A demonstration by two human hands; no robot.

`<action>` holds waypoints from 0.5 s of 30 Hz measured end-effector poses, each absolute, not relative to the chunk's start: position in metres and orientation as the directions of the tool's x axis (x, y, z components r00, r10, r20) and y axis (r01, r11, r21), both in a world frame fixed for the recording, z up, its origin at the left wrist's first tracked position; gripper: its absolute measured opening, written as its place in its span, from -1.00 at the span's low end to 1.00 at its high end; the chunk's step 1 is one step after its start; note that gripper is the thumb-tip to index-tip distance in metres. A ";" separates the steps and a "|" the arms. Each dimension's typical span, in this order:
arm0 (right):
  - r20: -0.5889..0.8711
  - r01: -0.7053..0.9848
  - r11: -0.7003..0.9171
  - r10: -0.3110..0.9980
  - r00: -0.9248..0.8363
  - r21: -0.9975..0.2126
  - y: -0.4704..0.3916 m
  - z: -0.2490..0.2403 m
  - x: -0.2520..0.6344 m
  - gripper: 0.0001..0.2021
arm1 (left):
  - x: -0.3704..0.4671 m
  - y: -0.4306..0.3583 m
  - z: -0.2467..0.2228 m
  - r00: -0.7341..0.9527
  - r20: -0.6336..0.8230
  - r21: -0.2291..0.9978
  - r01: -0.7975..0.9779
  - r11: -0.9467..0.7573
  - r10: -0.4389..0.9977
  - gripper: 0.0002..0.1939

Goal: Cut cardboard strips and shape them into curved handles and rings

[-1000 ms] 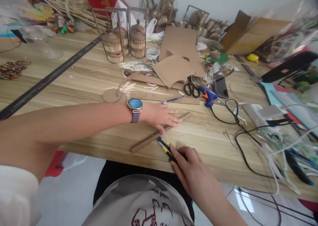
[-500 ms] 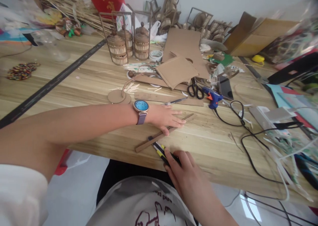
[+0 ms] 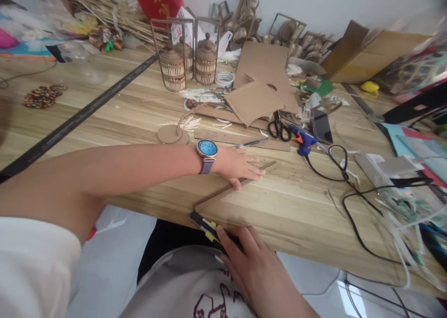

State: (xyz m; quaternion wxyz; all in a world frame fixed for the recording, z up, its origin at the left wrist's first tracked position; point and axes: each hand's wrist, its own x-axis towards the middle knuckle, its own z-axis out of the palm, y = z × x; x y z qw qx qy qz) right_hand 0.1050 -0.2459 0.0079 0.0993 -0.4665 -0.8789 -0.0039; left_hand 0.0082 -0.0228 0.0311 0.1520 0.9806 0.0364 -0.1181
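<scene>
At the counter's [image 3: 300, 211] near edge, I log the right hand [image 3: 249, 257] closed around the cutter [image 3: 209, 230], whose body slants across that edge, its handle out past the wood. The cutter's black tip sits at the near end of the strip [image 3: 217, 198]; I cannot tell whether they touch. The strip lies aslant, near end close to the edge, far end pointing away to the right. Left hand [image 3: 238, 166]: palm down, fingers spread, grasping nothing, resting on the strip's far half. Its forearm spans the left side, limiting room there.

Open room: bare wood right of the strip, reaching to the black cord [image 3: 344, 207]. Behind the left hand room is tighter: pen [image 3: 253, 142] just beyond the fingers, then scissors [image 3: 280, 130] and glue gun [image 3: 306, 142] side by side.
</scene>
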 end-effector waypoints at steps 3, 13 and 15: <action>0.179 0.803 0.583 0.809 -0.560 -0.123 -0.252 0.008 0.103 -0.62 | 0.009 -0.022 0.030 0.972 -0.231 0.317 0.120 -0.941 0.046 -0.37; 0.310 0.972 0.143 0.947 -0.079 -0.189 -0.255 0.023 0.227 -0.56 | -0.026 -0.056 0.050 0.908 -0.029 0.344 0.402 -0.849 0.418 -0.65; 0.353 0.988 -0.071 0.928 0.117 -0.140 -0.244 0.013 0.254 -0.52 | -0.031 -0.076 0.049 0.851 -0.075 0.331 0.513 -0.792 0.520 -0.64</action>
